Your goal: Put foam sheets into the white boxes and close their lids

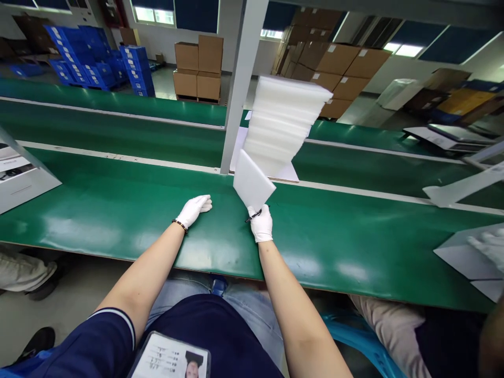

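Note:
My right hand, in a white glove, is closed on the lower corner of a white foam sheet that tilts up over the green conveyor belt; a thin dark item also shows at its fingers. Behind the sheet stands a tall stack of white foam sheets on a white paper. My left hand, gloved too, rests on the belt with fingers loosely curled and holds nothing.
A grey post rises beside the stack. A co-worker's gloved hand lies on grey sheets at the right edge. White cards sit at the far left. Cardboard boxes and blue crates stand beyond the belts.

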`<state>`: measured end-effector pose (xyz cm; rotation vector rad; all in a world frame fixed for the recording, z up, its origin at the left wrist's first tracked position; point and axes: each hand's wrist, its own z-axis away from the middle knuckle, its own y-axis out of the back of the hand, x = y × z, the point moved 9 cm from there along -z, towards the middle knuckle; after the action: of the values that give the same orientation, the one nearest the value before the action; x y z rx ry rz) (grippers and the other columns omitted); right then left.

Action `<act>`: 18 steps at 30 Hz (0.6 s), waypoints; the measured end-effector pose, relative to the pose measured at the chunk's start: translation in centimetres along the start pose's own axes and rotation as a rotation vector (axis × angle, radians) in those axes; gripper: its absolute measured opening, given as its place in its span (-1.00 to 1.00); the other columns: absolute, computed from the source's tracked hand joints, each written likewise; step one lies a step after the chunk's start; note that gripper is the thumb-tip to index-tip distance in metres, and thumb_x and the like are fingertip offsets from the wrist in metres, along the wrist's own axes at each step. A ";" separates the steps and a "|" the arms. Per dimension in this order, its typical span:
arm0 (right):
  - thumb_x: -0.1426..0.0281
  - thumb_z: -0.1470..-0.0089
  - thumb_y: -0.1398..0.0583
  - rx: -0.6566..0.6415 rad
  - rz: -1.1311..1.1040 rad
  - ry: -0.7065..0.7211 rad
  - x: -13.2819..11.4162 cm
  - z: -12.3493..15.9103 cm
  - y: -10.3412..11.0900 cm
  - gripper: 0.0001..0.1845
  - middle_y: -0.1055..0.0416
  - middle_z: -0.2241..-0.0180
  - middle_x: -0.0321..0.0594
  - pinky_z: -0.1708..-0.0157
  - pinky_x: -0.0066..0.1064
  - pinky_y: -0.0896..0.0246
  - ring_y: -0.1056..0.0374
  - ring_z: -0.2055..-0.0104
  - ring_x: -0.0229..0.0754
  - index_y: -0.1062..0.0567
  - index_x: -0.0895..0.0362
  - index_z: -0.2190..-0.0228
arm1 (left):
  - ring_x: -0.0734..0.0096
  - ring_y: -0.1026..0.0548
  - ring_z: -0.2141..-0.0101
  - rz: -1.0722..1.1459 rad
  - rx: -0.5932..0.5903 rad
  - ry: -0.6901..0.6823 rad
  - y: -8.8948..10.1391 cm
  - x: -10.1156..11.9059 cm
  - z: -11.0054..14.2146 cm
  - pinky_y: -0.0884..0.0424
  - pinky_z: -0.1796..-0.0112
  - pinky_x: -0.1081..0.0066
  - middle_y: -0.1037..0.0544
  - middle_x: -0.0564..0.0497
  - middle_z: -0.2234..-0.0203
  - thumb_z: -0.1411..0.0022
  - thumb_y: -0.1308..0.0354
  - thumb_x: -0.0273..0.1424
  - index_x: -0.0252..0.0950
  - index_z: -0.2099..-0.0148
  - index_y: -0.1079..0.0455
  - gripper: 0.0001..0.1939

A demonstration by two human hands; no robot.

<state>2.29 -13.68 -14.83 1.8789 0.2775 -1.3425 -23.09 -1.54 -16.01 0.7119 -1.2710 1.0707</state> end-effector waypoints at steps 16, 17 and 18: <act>-0.20 0.31 -0.09 -0.186 0.055 -0.079 0.0 0.8 -0.1 -0.42 -0.45 0.41 -0.08 0.27 -0.14 -0.23 -0.39 0.23 0.17 -0.30 0.01 0.42 | 0.28 -0.63 0.31 -0.367 0.116 -0.127 -0.7 2.5 2.6 -0.50 0.15 0.27 -0.66 -0.16 0.26 -0.35 -0.05 -0.21 -0.28 0.10 -0.56 -0.67; -0.22 0.32 -0.09 -0.212 0.068 -0.092 0.3 0.9 -0.2 -0.40 -0.45 0.42 -0.09 0.27 -0.14 -0.23 -0.39 0.24 0.18 -0.30 0.00 0.41 | 0.25 -0.63 0.34 -0.420 0.172 -0.156 -0.5 2.9 3.2 -0.49 0.13 0.25 -0.67 -0.16 0.29 -0.31 -0.08 -0.19 -0.26 0.13 -0.58 -0.67; -0.24 0.33 -0.10 -0.238 0.077 -0.106 0.6 1.0 -0.4 -0.38 -0.45 0.41 -0.09 0.27 -0.13 -0.23 -0.39 0.24 0.18 -0.30 0.00 0.40 | 0.23 -0.63 0.34 -0.487 0.225 -0.193 -0.2 3.5 4.0 -0.47 0.11 0.23 -0.67 -0.14 0.31 -0.27 -0.10 -0.16 -0.24 0.16 -0.59 -0.67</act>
<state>1.66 -14.27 -15.64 1.6006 0.2941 -1.2925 -24.64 -4.33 -11.78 1.2488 -1.0654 0.7584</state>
